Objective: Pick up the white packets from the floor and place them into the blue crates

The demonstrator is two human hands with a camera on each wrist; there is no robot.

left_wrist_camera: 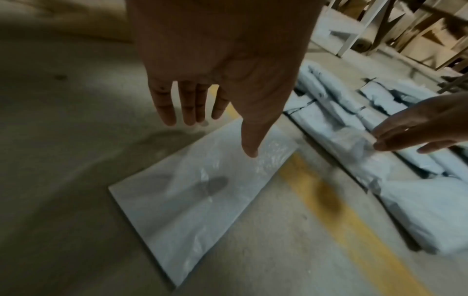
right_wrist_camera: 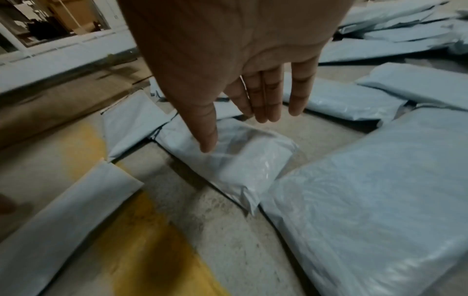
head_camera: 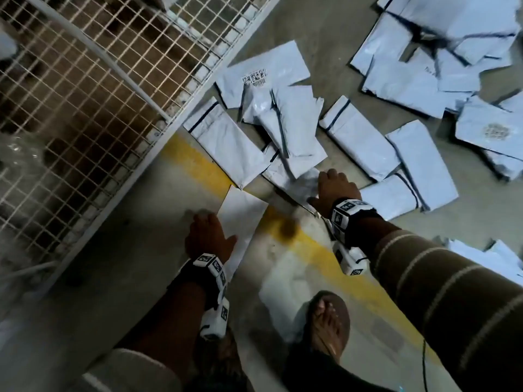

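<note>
2 spread hands above floor packets: left hand point(head_camera: 208, 232) over flat packet point(head_camera: 240, 213), right hand point(head_camera: 335, 190) over crumpled packet point(head_camera: 294, 181).

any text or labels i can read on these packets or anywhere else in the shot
No text can be read as words.
Upper packet: a dark printed code block, too blurred to read.
Right-hand packet: a faint round print, too blurred to read.
Wrist bands: black-and-white square marker patterns, no words.
</note>
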